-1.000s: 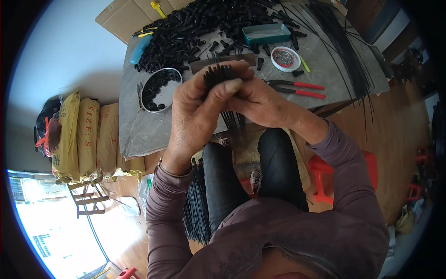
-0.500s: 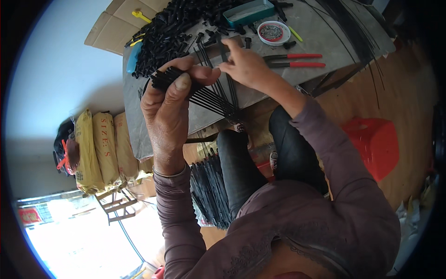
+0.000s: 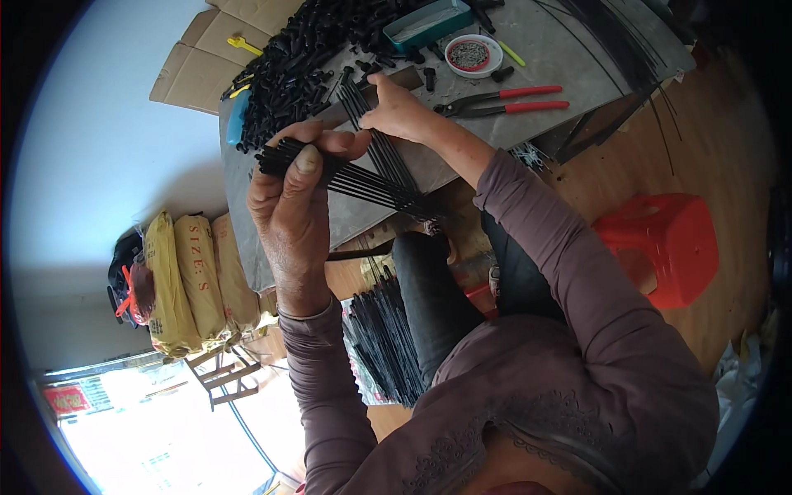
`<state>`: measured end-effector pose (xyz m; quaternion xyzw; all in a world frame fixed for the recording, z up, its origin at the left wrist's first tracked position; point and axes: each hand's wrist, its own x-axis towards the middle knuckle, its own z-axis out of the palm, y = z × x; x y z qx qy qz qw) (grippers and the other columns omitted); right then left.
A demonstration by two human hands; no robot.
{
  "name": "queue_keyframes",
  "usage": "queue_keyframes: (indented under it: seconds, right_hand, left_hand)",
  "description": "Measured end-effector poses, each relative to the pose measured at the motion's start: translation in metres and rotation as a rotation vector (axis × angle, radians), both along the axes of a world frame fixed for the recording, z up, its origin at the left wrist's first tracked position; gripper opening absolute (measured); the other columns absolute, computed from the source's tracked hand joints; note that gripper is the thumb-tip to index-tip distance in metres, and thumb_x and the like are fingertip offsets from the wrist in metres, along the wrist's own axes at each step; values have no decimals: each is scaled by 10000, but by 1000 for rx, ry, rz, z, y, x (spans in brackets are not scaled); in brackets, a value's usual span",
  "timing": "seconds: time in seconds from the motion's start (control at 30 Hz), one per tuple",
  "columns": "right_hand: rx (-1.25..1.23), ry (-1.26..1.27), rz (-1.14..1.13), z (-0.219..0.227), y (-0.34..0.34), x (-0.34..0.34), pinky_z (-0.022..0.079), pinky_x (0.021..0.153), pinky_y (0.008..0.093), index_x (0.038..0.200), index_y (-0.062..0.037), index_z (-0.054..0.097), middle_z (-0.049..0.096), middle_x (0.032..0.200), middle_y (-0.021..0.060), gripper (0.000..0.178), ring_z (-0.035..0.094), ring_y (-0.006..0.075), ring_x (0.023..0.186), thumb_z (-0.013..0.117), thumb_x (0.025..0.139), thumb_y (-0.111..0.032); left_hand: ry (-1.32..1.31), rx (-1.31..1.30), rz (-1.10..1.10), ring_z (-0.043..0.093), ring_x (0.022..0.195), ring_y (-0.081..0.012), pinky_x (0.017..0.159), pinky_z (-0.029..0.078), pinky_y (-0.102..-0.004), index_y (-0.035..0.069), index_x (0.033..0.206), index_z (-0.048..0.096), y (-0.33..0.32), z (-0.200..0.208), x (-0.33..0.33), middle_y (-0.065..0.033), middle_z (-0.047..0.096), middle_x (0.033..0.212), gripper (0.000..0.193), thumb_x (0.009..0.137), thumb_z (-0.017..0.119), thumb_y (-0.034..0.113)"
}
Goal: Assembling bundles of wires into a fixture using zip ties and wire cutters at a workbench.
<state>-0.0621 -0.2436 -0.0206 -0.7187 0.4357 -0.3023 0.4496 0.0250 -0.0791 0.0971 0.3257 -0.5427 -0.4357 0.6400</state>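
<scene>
My left hand [image 3: 293, 198] is closed round a bundle of thin black rods [image 3: 363, 186]. Their upper ends stick out past its thumb, and their lower ends converge above the table's near edge. Beyond this bundle, a second group of black rods [image 3: 381, 153] lies slanting across the grey table [image 3: 462, 140]. My right hand [image 3: 404, 111] is at the upper part of that group, thumb and forefinger apart. Its thumb tip overlaps the rods in view; whether it presses on them I cannot tell. The other right fingers are partly hidden.
Short black parts [image 3: 289, 74] are heaped at the far left. Red-handled pincers [image 3: 511, 99], a white dish of small metal pieces [image 3: 473, 56] and a teal tray [image 3: 429, 25] lie right of them. More black rods [image 3: 384, 338] stand below the table; a red stool [image 3: 660, 247] is right.
My right hand has shifted left over the rods on the table, which now show as a wider group. My left hand still grips its bundle. The whole view has shifted slightly.
</scene>
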Motion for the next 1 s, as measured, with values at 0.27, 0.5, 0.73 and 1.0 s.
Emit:
queue_keyframes:
  seconds: [0.27, 0.5, 0.73, 1.0]
  right_hand:
    - [32, -157, -29, -10, -2, -3, 438, 958, 349, 1369, 85, 271, 527, 1227, 292, 856, 565, 316, 1134, 749, 725, -211]
    - [-43, -245, -94, -26, -5, 2, 523, 669, 303, 1410, 26, 246, 584, 942, 163, 786, 641, 214, 812, 713, 790, -97]
    - [393, -622, 104, 3, 13, -16, 534, 600, 307, 1436, 6, 178, 572, 914, 139, 749, 650, 220, 693, 622, 833, 13]
    - [434, -596, 152, -2, 3, -15, 543, 600, 326, 1452, -21, 172, 597, 990, 165, 767, 662, 230, 770, 608, 821, 17]
  left_hand:
    - [45, 5, 0, 655, 955, -288, 915, 489, -386, -43, 1146, 549, 1, 3, 2, -161, 667, 968, 237, 952, 513, 88]
    - [73, -9, -16, 653, 953, -292, 923, 489, -408, -45, 1147, 543, 1, 2, 1, -166, 665, 971, 236, 953, 507, 85]
    - [71, -20, -13, 652, 954, -297, 932, 481, -413, -38, 1138, 547, 4, 3, 3, -165, 666, 970, 225, 953, 508, 85]
    - [50, -23, -16, 652, 967, -305, 931, 480, -404, -29, 1134, 551, 5, 2, 6, -158, 668, 970, 221, 948, 518, 85]
